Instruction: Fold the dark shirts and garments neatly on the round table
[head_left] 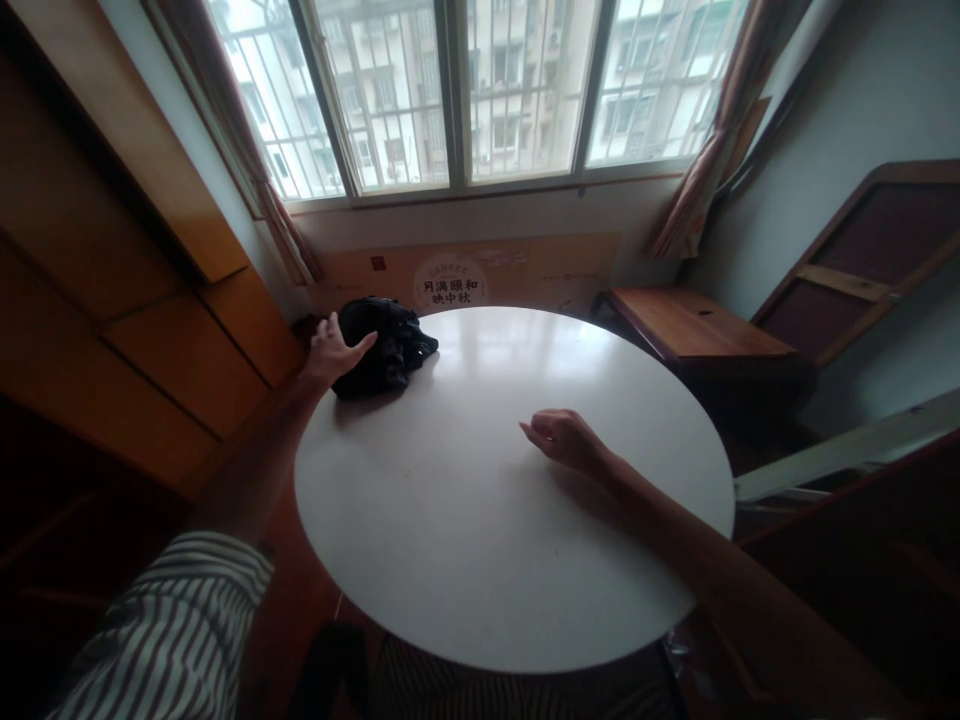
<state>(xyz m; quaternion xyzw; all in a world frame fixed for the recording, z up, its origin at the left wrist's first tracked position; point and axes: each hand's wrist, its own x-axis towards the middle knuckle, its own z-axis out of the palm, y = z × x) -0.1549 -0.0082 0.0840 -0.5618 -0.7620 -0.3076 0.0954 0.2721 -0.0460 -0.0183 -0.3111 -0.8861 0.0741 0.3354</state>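
Observation:
A soft, crumpled black bag [382,345] lies at the far left edge of the round white table [480,540]. My left hand [337,352] is at the bag's left side, thumb and fingers spread. Whether it touches the fabric I cannot tell. Over the middle right of the tabletop is my right hand [566,438], its fingers curled in a loose fist, with no object showing in it. A striped sleeve [172,620] covers my left upper forearm.
Wooden cabinets [172,340] stand to the left. Beyond the table, a printed cardboard panel [525,265] leans below the barred window [517,90]. At the right are a low wooden table [697,320] and a framed dark panel [877,260] against the wall.

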